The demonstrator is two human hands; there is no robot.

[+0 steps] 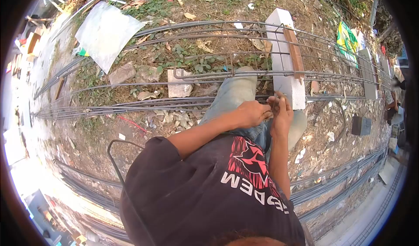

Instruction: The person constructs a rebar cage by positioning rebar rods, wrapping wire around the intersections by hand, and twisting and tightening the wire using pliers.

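Observation:
My left hand (254, 114) is closed, its fingertips meeting my right hand in front of my knees. Just beside it, my right hand (281, 111) is pinched, fingers pointing up. Something small and thin shows at its fingertips, too small to name; what my left fingers hold is hidden. Both hands are just below a long cage of steel rods (227, 75) tied with square hoops. The cage rests across a white block (283, 58), with a reddish-brown wooden piece (294, 51) on top of the block. My right hand is close to the block's lower end.
Long loose rods (174, 101) run behind my hands, and more bundles (336, 185) lie at lower right. A dark block (361, 126), a grey block (370, 73), a broken slab (179, 83) and a white sheet (107, 32) are around. A person (395, 110) is at far right.

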